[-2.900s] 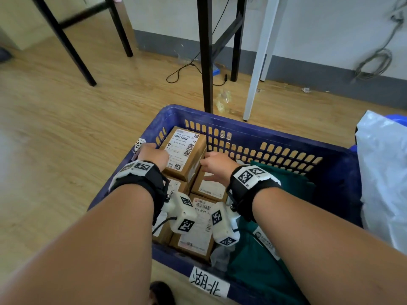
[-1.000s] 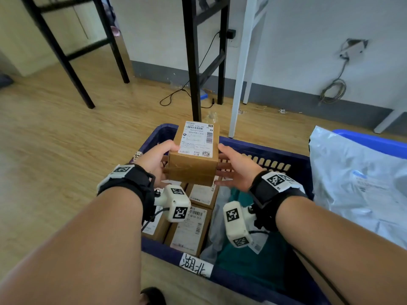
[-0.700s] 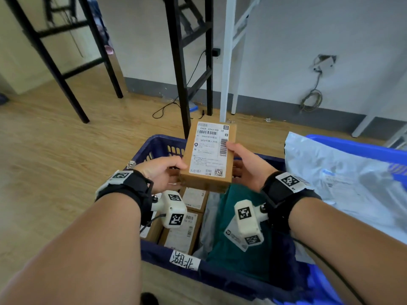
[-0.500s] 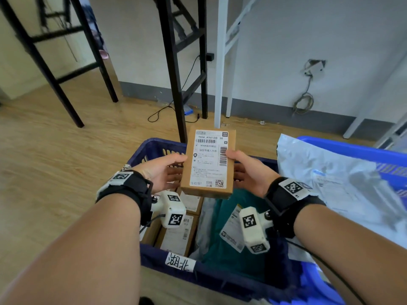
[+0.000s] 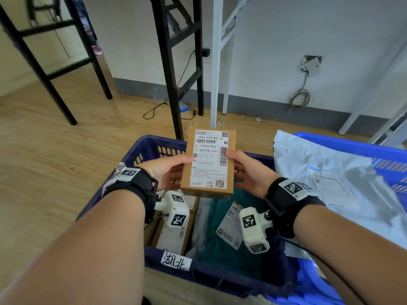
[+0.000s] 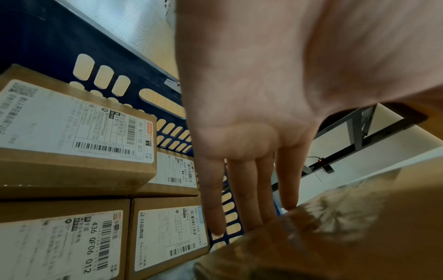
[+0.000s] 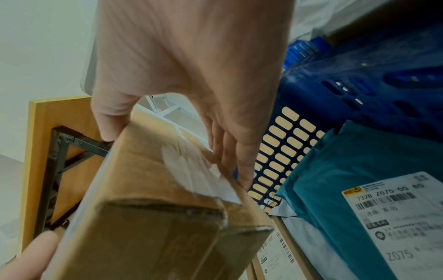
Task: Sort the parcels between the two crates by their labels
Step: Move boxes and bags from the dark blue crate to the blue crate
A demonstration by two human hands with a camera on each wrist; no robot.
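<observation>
A brown cardboard parcel [image 5: 209, 164] is held above the dark blue crate [image 5: 149, 148], tilted so its white shipping label faces me. My left hand [image 5: 169, 170] pinches its left edge, thumb on top and straight fingers [image 6: 251, 189] underneath. My right hand [image 5: 248, 172] pinches the right edge the same way, with its thumb on the barcode side. Several labelled cardboard boxes [image 6: 72, 123] lie in the crate's left half. A teal mailer bag [image 7: 359, 161] lies in its right half. A brighter blue crate [image 5: 343, 144] stands to the right.
A large white poly bag [image 5: 330, 172] lies over the right crate. The dark crate carries a handwritten tag [image 5: 176, 260] on its near wall. Black table legs [image 5: 169, 73] and a white leg [image 5: 214, 62] stand just behind the crates, with a cable [image 5: 158, 108] on the wooden floor.
Both hands took the parcel from the far left corner of the dark crate and lifted it. It then tipped up so the label faces me. Lately it has stayed nearly still.
</observation>
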